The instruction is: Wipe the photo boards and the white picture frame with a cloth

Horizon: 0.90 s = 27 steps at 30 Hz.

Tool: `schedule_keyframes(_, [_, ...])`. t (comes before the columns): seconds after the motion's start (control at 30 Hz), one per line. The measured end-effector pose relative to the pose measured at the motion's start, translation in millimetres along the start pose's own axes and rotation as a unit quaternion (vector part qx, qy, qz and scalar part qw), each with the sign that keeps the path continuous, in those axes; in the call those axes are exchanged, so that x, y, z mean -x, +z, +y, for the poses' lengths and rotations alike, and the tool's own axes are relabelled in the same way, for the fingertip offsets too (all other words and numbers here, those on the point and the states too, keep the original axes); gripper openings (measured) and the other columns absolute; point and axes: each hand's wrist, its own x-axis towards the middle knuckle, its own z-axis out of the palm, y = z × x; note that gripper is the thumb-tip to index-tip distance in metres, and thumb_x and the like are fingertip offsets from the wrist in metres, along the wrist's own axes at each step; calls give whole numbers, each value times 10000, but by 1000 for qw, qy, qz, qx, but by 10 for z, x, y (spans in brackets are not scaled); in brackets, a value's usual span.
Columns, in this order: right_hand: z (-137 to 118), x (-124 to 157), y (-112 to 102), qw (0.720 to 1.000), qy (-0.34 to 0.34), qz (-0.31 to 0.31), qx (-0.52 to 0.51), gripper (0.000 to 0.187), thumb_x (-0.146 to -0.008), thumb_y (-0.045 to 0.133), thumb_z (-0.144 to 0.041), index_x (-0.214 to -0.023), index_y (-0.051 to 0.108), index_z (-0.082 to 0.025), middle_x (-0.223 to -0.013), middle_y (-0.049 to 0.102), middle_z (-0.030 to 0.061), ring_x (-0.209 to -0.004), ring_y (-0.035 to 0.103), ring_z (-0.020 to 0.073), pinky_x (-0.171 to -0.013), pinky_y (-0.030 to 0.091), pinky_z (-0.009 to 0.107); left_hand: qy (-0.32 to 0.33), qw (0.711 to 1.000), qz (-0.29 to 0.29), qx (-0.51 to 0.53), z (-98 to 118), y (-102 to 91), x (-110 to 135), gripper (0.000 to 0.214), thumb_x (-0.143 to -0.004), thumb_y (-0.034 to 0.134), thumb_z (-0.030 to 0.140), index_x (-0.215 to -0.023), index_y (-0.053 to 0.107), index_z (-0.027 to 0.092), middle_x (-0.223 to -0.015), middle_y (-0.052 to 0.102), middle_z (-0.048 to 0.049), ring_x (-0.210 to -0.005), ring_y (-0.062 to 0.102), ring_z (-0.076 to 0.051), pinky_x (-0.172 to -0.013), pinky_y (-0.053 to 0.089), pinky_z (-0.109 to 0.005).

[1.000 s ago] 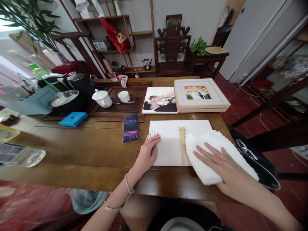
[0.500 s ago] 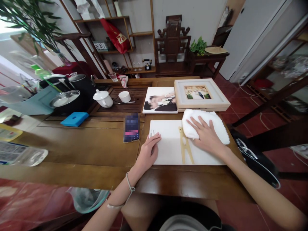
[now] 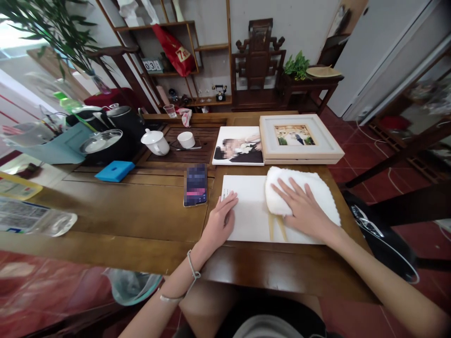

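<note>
A white panel [image 3: 246,220] lies flat near the table's front edge. My left hand [image 3: 221,218] rests on its left edge, fingers stretched out and slightly bent. Under my right hand [image 3: 303,206], which is spread flat, is a folded white towel [image 3: 320,188] covering the panel's right part. Below the towel two tan legs of an A-shaped stand [image 3: 276,227] show; its top is hidden. Behind the panel lie a photo print [image 3: 239,146] and a pale wooden picture frame [image 3: 299,152] with a photo in it.
Left of the panel lies a phone [image 3: 196,185]. Farther left are a blue block [image 3: 114,171], a lidded white cup [image 3: 155,142], a small white bowl [image 3: 186,139] and a clear plastic package [image 3: 38,218]. A lined bin [image 3: 134,286] stands below the table's front edge.
My right hand has moved the towel slightly left and toward me, so it now covers the upper part of the tan stand. My left hand stays at the panel's left edge.
</note>
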Motion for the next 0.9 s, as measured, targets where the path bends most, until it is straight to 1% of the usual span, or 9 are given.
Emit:
schedule_keyframes(0.1, [-35, -325, 62, 999, 28, 38, 18, 812, -764, 493, -174, -1551, 293, -166, -1622, 263, 100, -1479, 149, 421, -1138, 165, 697, -8, 1000, -6, 5, -22, 9, 5, 408, -937, 449, 104, -1310, 588, 194, -1482, 512, -141, -1445, 383, -269, -1187, 326, -545])
schedule_keyframes(0.2, [-209, -382, 77, 998, 28, 39, 33, 809, -762, 527, -163, -1540, 311, -111, -1616, 262, 142, -1470, 147, 452, -1127, 161, 714, -15, 1000, -15, 7, -44, 16, 8, 431, -946, 457, 131, -1361, 552, 197, -1486, 506, -144, -1447, 380, -279, -1198, 302, -553])
schedule_keyframes(0.3, [-449, -199, 50, 999, -34, 15, 31, 806, -764, 592, -201, -1521, 346, -74, -1607, 264, 180, -1466, 124, 475, -1135, 118, 718, -21, 1000, -17, 8, -54, 19, 11, 437, -956, 467, 161, -1386, 533, 201, -1484, 507, -144, -1446, 382, -286, -1203, 290, -554])
schedule_keyframes(0.4, [-668, 111, 8, 990, -137, -17, 8, 849, -735, 623, -196, -1524, 337, -72, -1611, 239, 190, -1467, 95, 482, -1135, 84, 726, -18, 1000, -15, 0, -55, 23, 15, 438, -958, 471, 173, -1393, 522, 195, -1490, 498, -153, -1443, 389, -289, -1195, 308, -557])
schedule_keyframes(0.47, [-741, 284, -25, 980, -196, -30, -15, 871, -723, 614, -184, -1535, 317, -90, -1623, 213, 174, -1478, 74, 457, -1148, 77, 707, -12, 1000, -16, -4, -58, 26, 17, 447, -953, 461, 155, -1395, 516, 192, -1490, 498, -155, -1443, 390, -286, -1191, 317, -556])
schedule_keyframes(0.53, [-721, 349, -59, 973, -225, -42, -30, 887, -711, 601, -173, -1545, 303, -122, -1634, 200, 136, -1492, 63, 413, -1171, 91, 665, -8, 1000, -15, -7, -61, 28, 18, 456, -946, 458, 141, -1396, 513, 190, -1488, 500, -154, -1444, 387, -283, -1190, 321, -553])
schedule_keyframes(0.67, [-473, 84, -90, 985, -167, -50, -9, 911, -681, 562, -108, -1551, 298, -161, -1632, 229, 83, -1499, 101, 366, -1182, 149, 614, -18, 1000, -10, -15, -62, 31, 13, 452, -946, 477, 160, -1396, 511, 174, -1487, 499, -165, -1433, 404, -292, -1181, 333, -556])
schedule_keyframes(0.77, [-327, -291, -65, 996, -88, -10, 18, 842, -725, 551, -129, -1538, 331, -150, -1621, 262, 90, -1490, 138, 386, -1172, 166, 626, -17, 1000, -9, -14, -61, 34, 9, 445, -950, 477, 169, -1394, 515, 178, -1474, 515, -161, -1430, 409, -291, -1184, 326, -559])
schedule_keyframes(0.9, [-478, -557, -14, 998, -16, 24, 49, 781, -789, 537, -172, -1532, 320, -68, -1606, 273, 168, -1455, 166, 482, -1128, 172, 702, -14, 1000, -8, -11, -67, 40, 6, 434, -957, 466, 171, -1387, 519, 172, -1469, 519, -167, -1425, 419, -289, -1181, 328, -563])
